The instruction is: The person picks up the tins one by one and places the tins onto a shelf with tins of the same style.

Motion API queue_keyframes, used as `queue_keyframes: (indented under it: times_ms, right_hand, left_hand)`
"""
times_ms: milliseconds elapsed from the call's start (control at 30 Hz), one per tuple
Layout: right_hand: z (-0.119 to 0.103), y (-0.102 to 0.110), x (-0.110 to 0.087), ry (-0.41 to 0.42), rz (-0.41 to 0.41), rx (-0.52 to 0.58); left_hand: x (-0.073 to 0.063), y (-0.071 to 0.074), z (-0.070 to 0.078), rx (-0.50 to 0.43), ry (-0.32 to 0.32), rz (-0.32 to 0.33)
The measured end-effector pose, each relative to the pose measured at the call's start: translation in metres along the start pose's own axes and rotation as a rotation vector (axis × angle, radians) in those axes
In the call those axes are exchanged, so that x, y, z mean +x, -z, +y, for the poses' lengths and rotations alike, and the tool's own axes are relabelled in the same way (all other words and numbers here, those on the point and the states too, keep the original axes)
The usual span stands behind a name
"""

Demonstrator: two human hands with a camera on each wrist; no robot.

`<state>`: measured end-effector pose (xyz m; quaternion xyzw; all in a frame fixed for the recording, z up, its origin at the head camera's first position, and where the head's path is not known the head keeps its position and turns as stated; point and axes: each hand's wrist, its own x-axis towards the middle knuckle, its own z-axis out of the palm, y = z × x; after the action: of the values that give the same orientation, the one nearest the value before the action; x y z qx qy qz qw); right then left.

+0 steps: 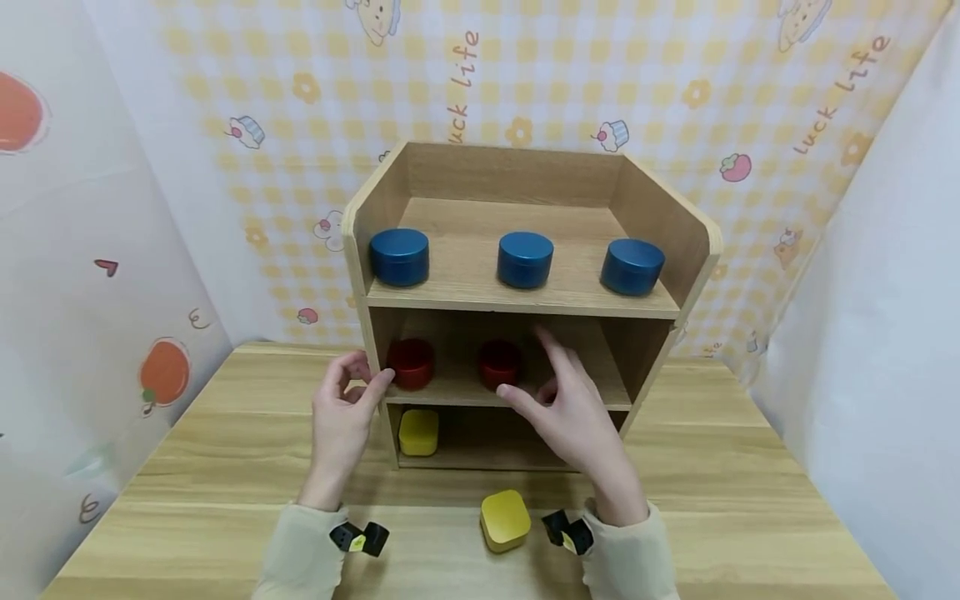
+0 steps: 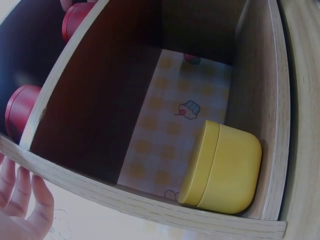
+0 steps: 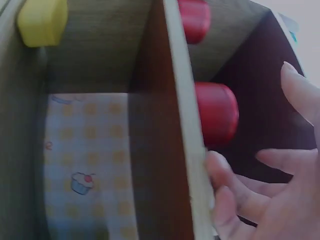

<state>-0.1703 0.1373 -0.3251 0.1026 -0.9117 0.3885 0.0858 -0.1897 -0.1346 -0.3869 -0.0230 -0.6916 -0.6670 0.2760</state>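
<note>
A small wooden shelf unit (image 1: 517,306) stands on the table and bears several lidded tins. At its left side panel, my left hand (image 1: 347,417) holds the edge, fingers outside and thumb at the front, beside a red round tin (image 1: 412,364). My right hand (image 1: 577,408) reaches into the middle tier, thumb and fingers spread near a second red tin (image 1: 499,364). In the right wrist view, this hand's fingers are apart from that red tin (image 3: 217,114). On the bottom tier sits a yellow squarish tin (image 2: 227,170). Another yellow tin (image 1: 505,521) lies on the table between my forearms.
Three blue round tins, left (image 1: 400,257), middle (image 1: 525,260) and right (image 1: 632,267), stand along the top tier's front edge. The wooden table (image 1: 225,467) extends to both sides. A checked, patterned cloth (image 1: 300,167) hangs behind the unit.
</note>
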Motion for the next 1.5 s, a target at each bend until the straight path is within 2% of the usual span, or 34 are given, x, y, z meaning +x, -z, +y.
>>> queue_keyframes:
  times_ms: [200,500,767,967,1100,1167,1367,1500]
  right_hand:
    - [0.006,0.011,-0.01,0.119,-0.025,-0.042]
    - [0.03,0.033,-0.021,0.383,-0.051,-0.121]
    - [0.052,0.041,-0.035,0.452,-0.08,-0.161]
    - [0.069,0.038,-0.051,0.495,-0.146,-0.176]
    - [0.083,0.036,-0.062,0.492,-0.209,-0.164]
    - [0.091,0.037,-0.068,0.482,-0.258,-0.124]
    - [0.115,0.047,-0.082,0.322,-0.569,0.033]
    - [0.13,0.049,-0.086,0.346,-0.692,0.078]
  left_hand:
    - [0.0,-0.001,0.0,0.012,0.011,-0.014]
    - [0.004,-0.003,0.003,0.003,0.001,-0.008]
    - [0.003,-0.001,0.002,0.017,-0.01,-0.003]
    - [0.002,0.0,0.002,0.03,-0.012,-0.015]
    - [0.001,0.001,0.002,0.033,-0.02,-0.012]
    - [0.0,0.001,0.001,0.033,-0.023,-0.009]
    - [-0.001,0.001,0.001,0.044,-0.034,-0.019]
    - [-0.002,0.003,0.002,0.063,-0.015,-0.015]
